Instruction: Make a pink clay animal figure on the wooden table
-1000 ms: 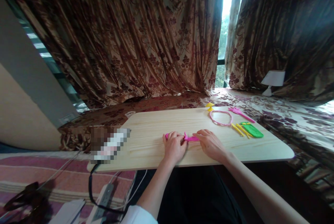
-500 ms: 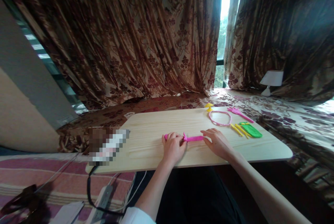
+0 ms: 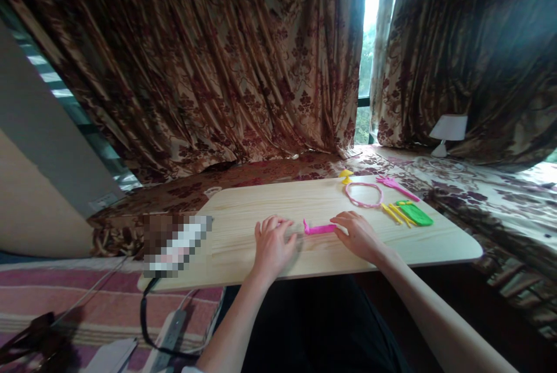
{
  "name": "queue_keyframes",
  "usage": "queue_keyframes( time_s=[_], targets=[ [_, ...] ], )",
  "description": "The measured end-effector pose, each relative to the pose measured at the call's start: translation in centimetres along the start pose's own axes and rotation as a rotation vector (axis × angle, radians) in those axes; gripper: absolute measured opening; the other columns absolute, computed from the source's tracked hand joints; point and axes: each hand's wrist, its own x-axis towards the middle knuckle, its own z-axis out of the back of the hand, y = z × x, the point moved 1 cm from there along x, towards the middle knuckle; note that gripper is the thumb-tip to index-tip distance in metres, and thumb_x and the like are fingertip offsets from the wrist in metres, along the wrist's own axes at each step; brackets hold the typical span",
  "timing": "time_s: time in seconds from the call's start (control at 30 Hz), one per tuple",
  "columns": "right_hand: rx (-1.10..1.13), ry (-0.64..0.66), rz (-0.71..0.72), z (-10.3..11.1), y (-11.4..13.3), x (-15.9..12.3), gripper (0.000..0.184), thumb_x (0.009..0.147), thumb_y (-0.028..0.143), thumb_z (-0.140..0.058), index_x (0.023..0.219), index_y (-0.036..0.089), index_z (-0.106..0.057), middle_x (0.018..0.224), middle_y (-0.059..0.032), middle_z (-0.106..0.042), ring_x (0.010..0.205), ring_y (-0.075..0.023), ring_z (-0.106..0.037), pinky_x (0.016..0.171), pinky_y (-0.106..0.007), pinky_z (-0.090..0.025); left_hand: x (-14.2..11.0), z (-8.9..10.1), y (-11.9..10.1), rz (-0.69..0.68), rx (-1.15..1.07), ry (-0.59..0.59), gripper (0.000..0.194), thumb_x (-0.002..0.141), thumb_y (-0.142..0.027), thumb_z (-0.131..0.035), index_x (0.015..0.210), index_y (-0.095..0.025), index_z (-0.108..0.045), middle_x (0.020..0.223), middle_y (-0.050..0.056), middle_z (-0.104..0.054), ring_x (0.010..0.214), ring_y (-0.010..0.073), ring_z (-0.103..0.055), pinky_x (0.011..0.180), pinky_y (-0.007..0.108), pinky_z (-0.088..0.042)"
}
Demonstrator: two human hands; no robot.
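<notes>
A pink strip of modelling clay lies flat on the light wooden table, its left end turned up in a small upright piece. My right hand is at the strip's right end, with thumb and fingertips closed about it. To the left of the strip, apart from it, my left hand rests low over the table with fingers spread and thumb out. A hint of pink shows by its fingertips, mostly hidden by them.
Toward the table's back right are a twisted pink ring, a yellow piece, a pink hand-shaped piece, yellow sticks and a green slab. A blurred-out object with a black cable sits at the left edge.
My left hand has let go of the strip's left end and moved left, its fingers opening. My right hand stays at the right end. The view has shifted slightly.
</notes>
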Motion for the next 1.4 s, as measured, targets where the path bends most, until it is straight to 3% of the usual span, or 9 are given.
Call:
queue_keyframes(
  time_s=[0.2,0.33,0.53,0.6,0.67,0.87,1.07,1.27,1.4],
  targets=[
    [0.087,-0.119,-0.019,1.6,0.5,-1.9,0.024,0.086,0.021,-0.051,0.104,0.019,-0.067,0.103,-0.0092,-0.066,0.099,-0.0241,-0.058,0.089,-0.040,-0.044,1.1,0.4,2.7,0.087,-0.151,0.035,0.020,0.083,-0.023,-0.056,0.100,-0.019,-0.066,0.106,0.007,-0.064,0.102,0.0231,-0.055,0.094,0.046,-0.038],
    [0.178,-0.197,-0.022,2.3,2.9,-3.9,0.022,0.089,0.021,-0.048,0.100,0.021,-0.067,0.099,-0.0079,-0.066,0.096,-0.0226,-0.059,0.087,-0.039,-0.047,0.6,0.8,2.7,0.173,-0.343,0.029,0.021,0.082,-0.029,-0.057,0.098,-0.019,-0.067,0.103,0.008,-0.064,0.096,0.0216,-0.058,0.091,0.041,-0.043],
    [0.413,-0.284,0.008,2.4,10.7,-3.2,0.031,0.095,0.026,-0.038,0.121,0.024,-0.054,0.123,-0.0067,-0.056,0.117,-0.0195,-0.050,0.100,-0.036,-0.041,-5.0,3.9,-4.2,0.257,-0.723,0.184,0.034,0.083,-0.040,-0.056,0.105,-0.016,-0.066,0.087,0.007,-0.070,0.074,0.0192,-0.064,0.070,0.033,-0.052],
    [0.499,-0.289,0.016,2.4,12.6,-2.6,0.035,0.096,0.027,-0.036,0.129,0.025,-0.048,0.133,-0.0057,-0.049,0.125,-0.0203,-0.043,0.106,-0.040,-0.035,-6.9,4.7,-6.8,0.271,-1.000,0.307,0.027,0.081,-0.034,-0.061,0.100,-0.017,-0.070,0.090,0.007,-0.072,0.084,0.0215,-0.064,0.082,0.035,-0.050],
    [0.508,-0.290,0.021,2.3,13.6,-2.5,0.040,0.096,0.027,-0.035,0.136,0.026,-0.040,0.142,-0.0047,-0.040,0.133,-0.0219,-0.033,0.110,-0.045,-0.027,-8.1,5.3,-8.5,0.358,-1.299,0.291,0.024,0.081,-0.031,-0.061,0.098,-0.019,-0.073,0.100,0.007,-0.072,0.100,0.0244,-0.061,0.095,0.037,-0.042],
    [0.377,-0.294,0.081,1.3,15.2,-4.7,0.064,0.090,0.026,-0.042,0.147,0.023,-0.013,0.155,-0.0051,-0.013,0.141,-0.0305,-0.010,0.112,-0.058,-0.012,-7.5,6.6,-9.6,0.478,-2.032,0.327,0.048,0.090,-0.052,-0.032,0.117,-0.029,-0.064,0.131,0.002,-0.057,0.134,0.0258,-0.034,0.111,0.043,-0.023],
    [0.377,-0.148,0.318,2.1,18.5,-4.2,0.072,0.085,0.031,-0.050,0.147,0.020,-0.016,0.155,-0.0054,-0.010,0.141,-0.0335,-0.008,0.113,-0.058,-0.012,-6.6,6.0,-8.9,0.416,-2.074,0.167,0.048,0.091,-0.050,-0.026,0.132,-0.035,-0.048,0.138,-0.004,-0.050,0.138,0.0192,-0.025,0.114,0.038,-0.019],
    [0.323,-0.182,0.290,1.2,18.5,-4.0,0.070,0.087,0.017,-0.044,0.148,0.020,-0.010,0.154,-0.0046,-0.016,0.141,-0.0273,-0.014,0.113,-0.054,-0.017,-6.7,7.7,-8.1,0.431,-2.122,0.262,0.051,0.093,-0.046,-0.022,0.135,-0.028,-0.045,0.140,0.000,-0.048,0.140,0.0182,-0.020,0.115,0.038,-0.015],
    [0.309,-0.109,0.470,0.1,20.5,-5.0,0.071,0.092,0.023,-0.043,0.146,0.037,0.000,0.147,0.0067,-0.030,0.137,-0.0185,-0.029,0.114,-0.043,-0.023,-5.4,7.6,-6.9,0.310,-1.991,0.185,0.057,0.090,-0.056,-0.017,0.131,-0.032,-0.049,0.146,-0.002,-0.038,0.141,0.0190,-0.013,0.114,0.044,-0.015]
  ],
)
